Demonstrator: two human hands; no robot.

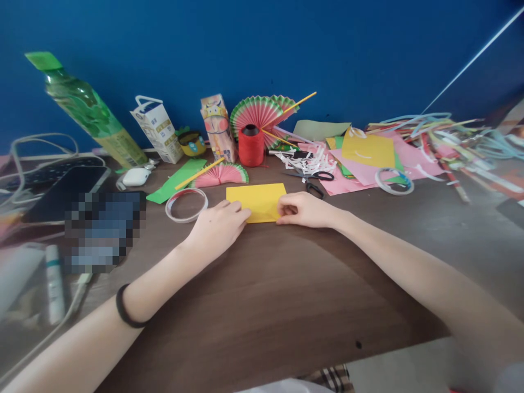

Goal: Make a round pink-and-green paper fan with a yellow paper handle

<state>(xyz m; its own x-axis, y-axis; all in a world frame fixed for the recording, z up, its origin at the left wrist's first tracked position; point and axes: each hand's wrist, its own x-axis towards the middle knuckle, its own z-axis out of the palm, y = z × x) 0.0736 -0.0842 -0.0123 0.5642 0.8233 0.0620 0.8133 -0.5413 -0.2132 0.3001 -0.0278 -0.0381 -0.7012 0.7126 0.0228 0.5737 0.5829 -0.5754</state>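
A rectangle of yellow paper (262,202) lies on the brown table between my hands. My left hand (223,224) is closed on its lower left corner, the fingers bent over the edge. At the right edge my right hand (305,209) pinches the paper between thumb and curled fingers. Just left of my left hand lies a roll of tape (186,219). Scissors with black handles (315,189) rest behind my right hand.
Behind the paper stand a red thread spool (251,147), folded paper fans (256,117), a drink carton (159,131) and a green bottle (94,112). Coloured paper sheets (364,158) and another tape roll (394,182) lie right. A phone (106,232) with a cable sits left.
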